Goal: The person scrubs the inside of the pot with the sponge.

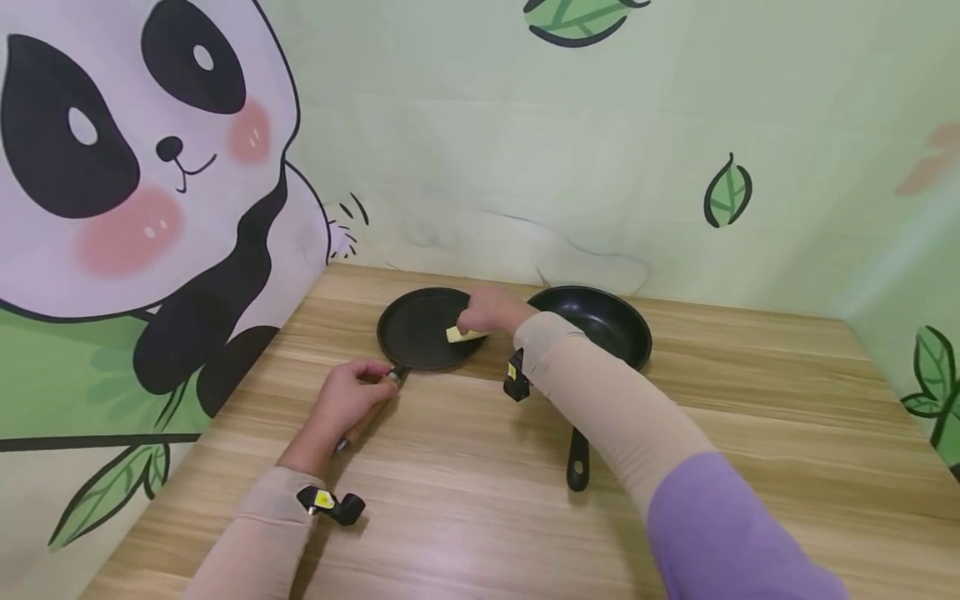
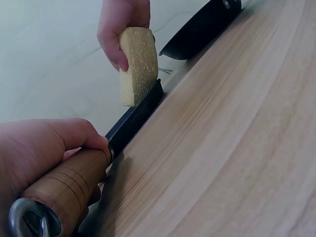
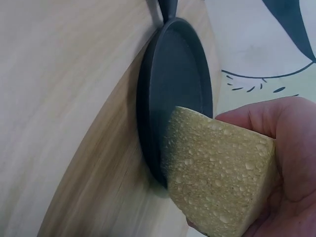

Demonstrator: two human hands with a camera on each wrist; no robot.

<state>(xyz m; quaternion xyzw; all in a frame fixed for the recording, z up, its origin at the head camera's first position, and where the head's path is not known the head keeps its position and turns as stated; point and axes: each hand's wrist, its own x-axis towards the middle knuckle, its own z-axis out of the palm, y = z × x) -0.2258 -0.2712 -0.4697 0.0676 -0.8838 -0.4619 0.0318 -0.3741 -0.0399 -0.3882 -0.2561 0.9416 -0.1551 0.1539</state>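
head view, hands [image 1: 352, 396] [image 1: 491, 310] gripping sponge [image 1: 462, 335], pan handle [image 1: 368, 424]

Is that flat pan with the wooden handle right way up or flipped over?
Right way up. The head view looks down into the flat pan, showing its dark inner surface inside a raised rim.

A pale wood-grain tabletop [image 1: 457, 508] carries a shallow black pan [image 1: 416, 329] and, beside it, a deeper black pan [image 1: 609, 321].
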